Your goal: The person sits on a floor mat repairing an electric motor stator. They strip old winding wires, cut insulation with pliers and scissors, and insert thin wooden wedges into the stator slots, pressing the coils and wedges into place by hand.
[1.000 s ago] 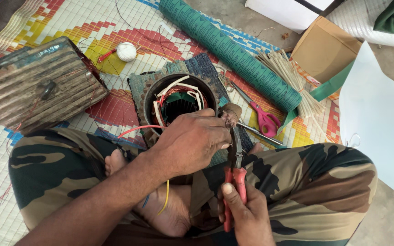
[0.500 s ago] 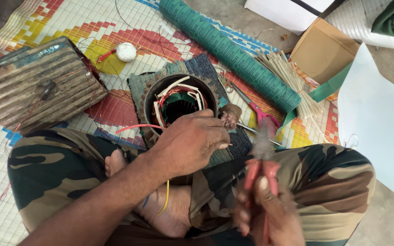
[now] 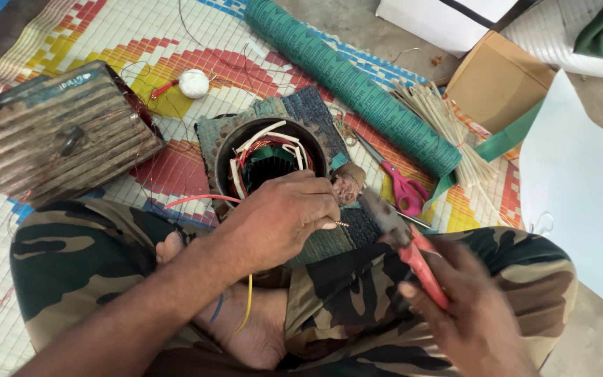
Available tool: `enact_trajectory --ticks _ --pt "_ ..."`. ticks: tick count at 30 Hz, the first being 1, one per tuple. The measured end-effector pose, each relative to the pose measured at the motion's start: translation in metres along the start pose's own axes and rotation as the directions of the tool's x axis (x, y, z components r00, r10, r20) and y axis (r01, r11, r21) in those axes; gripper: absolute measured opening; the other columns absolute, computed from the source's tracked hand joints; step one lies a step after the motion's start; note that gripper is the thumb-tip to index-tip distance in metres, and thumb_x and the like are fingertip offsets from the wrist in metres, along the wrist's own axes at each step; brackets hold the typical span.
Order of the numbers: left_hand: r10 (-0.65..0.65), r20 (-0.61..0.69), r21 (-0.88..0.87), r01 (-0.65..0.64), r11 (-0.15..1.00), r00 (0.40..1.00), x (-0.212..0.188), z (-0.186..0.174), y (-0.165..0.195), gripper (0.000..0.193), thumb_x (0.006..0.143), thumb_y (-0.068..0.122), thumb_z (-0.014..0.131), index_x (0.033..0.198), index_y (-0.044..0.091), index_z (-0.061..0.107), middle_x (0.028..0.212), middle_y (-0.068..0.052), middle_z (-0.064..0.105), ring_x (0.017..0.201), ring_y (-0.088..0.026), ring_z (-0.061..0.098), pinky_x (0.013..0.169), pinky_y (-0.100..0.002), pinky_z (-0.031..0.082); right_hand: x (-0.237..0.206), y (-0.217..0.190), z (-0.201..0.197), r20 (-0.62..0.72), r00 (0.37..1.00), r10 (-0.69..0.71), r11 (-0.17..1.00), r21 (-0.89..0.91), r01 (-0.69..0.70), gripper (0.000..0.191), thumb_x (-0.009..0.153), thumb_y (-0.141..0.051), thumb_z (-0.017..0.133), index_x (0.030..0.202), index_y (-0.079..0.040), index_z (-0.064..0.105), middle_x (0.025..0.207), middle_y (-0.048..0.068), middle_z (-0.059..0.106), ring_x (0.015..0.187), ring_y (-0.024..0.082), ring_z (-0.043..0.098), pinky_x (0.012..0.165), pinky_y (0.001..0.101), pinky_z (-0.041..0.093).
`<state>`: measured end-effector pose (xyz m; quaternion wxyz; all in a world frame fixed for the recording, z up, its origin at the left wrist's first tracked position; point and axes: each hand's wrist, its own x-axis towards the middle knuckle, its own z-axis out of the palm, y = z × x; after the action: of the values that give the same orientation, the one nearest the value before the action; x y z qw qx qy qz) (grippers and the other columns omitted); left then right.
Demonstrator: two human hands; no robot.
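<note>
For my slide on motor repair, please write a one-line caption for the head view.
Left hand pinches a bare wire end beside the motor stator; right hand holds red-handled pliers.

Left hand [image 3: 277, 222] sits dead centre of the frame, forearm running up to it from the lower left edge. It's knuckles-up, fingers curled under into a loose fist, thumb and forefinger pinched together at the right side of the hand. Right hand [image 3: 479, 314] is down in the lower right corner, blurred, back of the hand towards us, fingers wrapped tight in a closed grip. The two hands are apart, not touching. Crossed legs lie beneath both, one bare foot showing bottom centre.
</note>
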<state>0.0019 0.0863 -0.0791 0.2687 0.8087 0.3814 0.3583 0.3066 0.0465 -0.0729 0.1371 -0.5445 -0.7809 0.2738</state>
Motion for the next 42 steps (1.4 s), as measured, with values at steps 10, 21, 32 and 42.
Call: enact_trajectory --ticks 10,21,32,42 --pt "0.034 0.078 -0.085 -0.028 0.996 0.996 0.006 -0.001 -0.016 0.011 0.084 0.011 0.076 0.088 0.005 0.067 0.085 -0.007 0.067 0.088 -0.029 0.067 0.076 -0.042 0.052 0.012 0.014 -0.035 0.059 0.932 -0.358 0.585 -0.763 0.274 0.068 0.058 -0.027 0.076 0.125 -0.036 0.068 0.141 0.006 0.052 0.126 0.031 0.051 0.108 0.0512 0.04" --pt "0.076 0.1 -0.077 -0.068 0.995 0.992 0.01 -0.002 -0.017 0.012 0.085 0.009 0.074 0.09 0.005 0.064 0.086 -0.007 0.066 0.09 -0.029 0.066 0.077 -0.042 0.052 0.019 0.028 -0.035 0.078 0.868 -0.491 0.493 -0.797 0.35 0.033 0.065 -0.024 0.076 0.097 -0.018 0.074 0.116 0.008 0.064 0.099 0.03 0.062 0.086 0.0444 0.051" --pt "0.24 0.138 0.114 -0.256 0.96 0.961 0.003 -0.002 -0.011 0.018 0.077 0.002 0.066 0.093 0.003 0.058 0.101 -0.008 0.059 0.101 -0.03 0.058 0.089 -0.04 0.05 -0.033 0.106 0.025 0.745 0.667 0.006 0.196 0.653 -0.731 0.042 0.085 -0.042 0.08 0.112 -0.01 0.074 0.092 0.004 0.067 0.078 0.015 0.064 0.068 0.0253 0.05" --pt "0.149 0.068 -0.064 -0.145 0.987 0.987 0.004 -0.003 -0.012 0.012 0.088 0.005 0.071 0.089 0.005 0.059 0.088 -0.007 0.061 0.093 -0.029 0.062 0.08 -0.041 0.051 -0.03 0.062 0.005 0.186 0.978 -0.1 0.985 0.159 0.07 0.049 0.087 -0.043 0.076 0.127 -0.015 0.07 0.113 0.009 0.068 0.093 0.02 0.067 0.079 0.0275 0.052"
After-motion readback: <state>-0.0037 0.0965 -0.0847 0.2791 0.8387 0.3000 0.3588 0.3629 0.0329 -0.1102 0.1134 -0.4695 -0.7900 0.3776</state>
